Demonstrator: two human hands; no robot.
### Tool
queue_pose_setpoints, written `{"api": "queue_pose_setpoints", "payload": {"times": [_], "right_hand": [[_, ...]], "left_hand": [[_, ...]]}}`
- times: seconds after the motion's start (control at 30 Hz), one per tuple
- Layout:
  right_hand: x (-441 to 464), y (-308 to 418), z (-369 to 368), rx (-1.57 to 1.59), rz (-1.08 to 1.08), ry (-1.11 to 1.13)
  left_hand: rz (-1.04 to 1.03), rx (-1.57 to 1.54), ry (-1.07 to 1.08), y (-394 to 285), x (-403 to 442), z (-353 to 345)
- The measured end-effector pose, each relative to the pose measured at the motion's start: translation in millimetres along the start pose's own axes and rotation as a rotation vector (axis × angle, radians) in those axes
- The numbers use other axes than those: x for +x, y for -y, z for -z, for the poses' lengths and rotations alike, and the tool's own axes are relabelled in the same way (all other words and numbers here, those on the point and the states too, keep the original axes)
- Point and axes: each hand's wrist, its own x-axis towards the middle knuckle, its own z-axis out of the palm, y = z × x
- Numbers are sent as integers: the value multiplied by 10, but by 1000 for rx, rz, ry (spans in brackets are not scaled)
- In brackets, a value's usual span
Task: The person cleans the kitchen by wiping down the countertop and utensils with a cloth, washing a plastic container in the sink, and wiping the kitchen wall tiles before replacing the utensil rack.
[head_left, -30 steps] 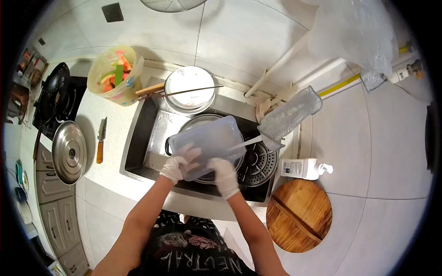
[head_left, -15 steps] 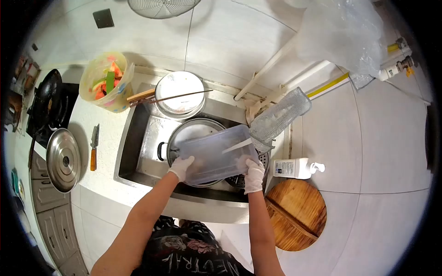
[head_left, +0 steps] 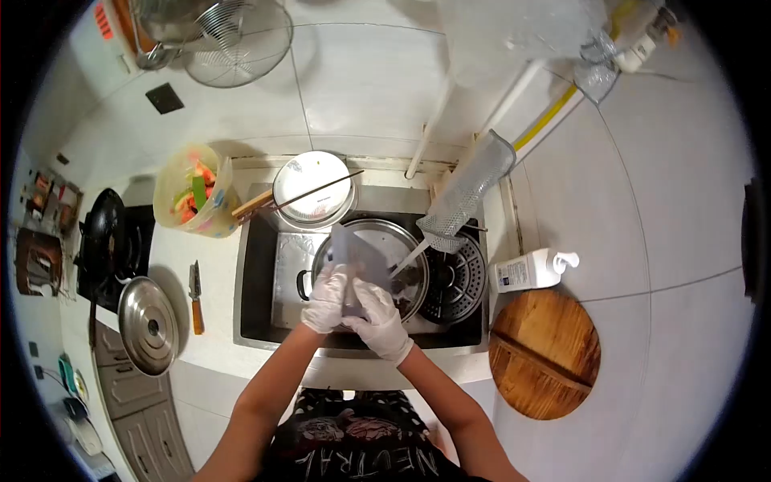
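Over the sink, a translucent plastic container (head_left: 340,243) is tilted so that little more than its narrow side shows. My left hand (head_left: 325,300), in a white glove, is closed on its near left part. Gloved as well, my right hand (head_left: 381,323) presses against the near right side with fingers bent around it, though its fingertips are partly hidden. Below the container sits a steel pot (head_left: 405,293) with a black side handle. A slim pale spout (head_left: 409,259) slants down close to the container's right side.
In the sink (head_left: 259,313), a black perforated rack (head_left: 455,281) lies right of the pot. Stacked bowls (head_left: 312,189) with chopsticks stand behind. A bucket of melon rinds (head_left: 189,193), a knife (head_left: 196,297) and a steel lid (head_left: 149,326) are left; a pump bottle (head_left: 526,271) and wooden lid (head_left: 546,353) are right.
The container has turned from a broad, flat view to a narrow, tilted one. My right hand has moved left, close to my left hand. The camera view has shifted.
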Motion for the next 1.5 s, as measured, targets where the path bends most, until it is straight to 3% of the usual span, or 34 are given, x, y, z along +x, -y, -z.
{"api": "queue_pose_setpoints", "payload": {"times": [0.03, 0.07, 0.17, 0.27, 0.37, 0.4, 0.43, 0.47, 0.57, 0.6, 0.67, 0.7, 0.73, 0.8, 0.87, 0.93, 1.0, 1.07, 1.1, 1.13, 1.2, 1.23, 1.27, 1.33, 1.47, 1.5], "right_hand": [[-10, -17, -48, 150, -107, 37], [-6, -11, -110, 144, -50, 5], [214, 178, -250, -16, 136, -34], [441, -156, -411, -306, 259, 21], [594, -958, -527, -408, 135, -138], [563, -1174, -527, -142, -396, -22], [509, -1275, -439, -45, -536, -138], [416, -1458, -342, -106, -585, -116], [121, -2035, -130, -557, -464, 198], [4, -2330, -120, -592, -375, 43], [-50, -2127, 123, 312, -792, -448], [-58, -2239, 224, 654, -746, -463], [-15, -2389, 369, 992, -680, -475], [32, -2498, 480, 1043, -520, -480], [319, -1790, 512, 479, -375, -463], [488, -885, 647, -11, -434, -266], [353, -683, 174, 191, -159, -396], [253, -617, -117, 8, 15, -415], [296, -716, -88, 12, 73, -377], [348, -774, -62, -93, 39, -433], [424, -821, 25, 284, -469, -268], [431, -732, -19, 353, -423, -314], [436, -645, -64, 422, -374, -356], [303, -549, -130, -144, 143, -329], [355, -962, -177, -26, -45, -345], [447, -978, -142, 207, -437, -230]], "left_hand": [[56, 37, 22, -29, -29, 119], [113, 75, 43, -41, -60, 206], [71, -218, 60, 25, -92, 116], [154, 163, -120, 237, 77, 655], [193, 69, -141, 71, -54, 592], [189, 51, -139, 89, -65, 640], [166, -30, -136, -4, -118, 569], [181, -7, -130, 29, -106, 593], [224, 87, -136, 105, -51, 581], [278, 162, -153, 41, -24, 475], [381, 315, -181, -86, 82, 268], [187, 461, -122, 95, 236, 295], [219, 489, -91, 48, 318, 179], [281, 548, -17, -65, 510, -85], [243, 554, -11, -9, 651, -190], [192, 489, -28, 174, 787, -152], [263, 422, 13, 2, 726, -234], [222, 315, -7, 37, 741, -126], [348, 441, -47, -86, 693, -133], [351, 461, -21, -78, 674, -79], [358, 494, 41, -13, 646, -2], [324, 476, 15, -25, 605, -37], [314, 421, 13, 40, 631, 27], [296, 303, 2, 150, 678, 126], [368, 446, 35, -15, 585, 80], [363, 455, 25, -39, 588, 46]]}}
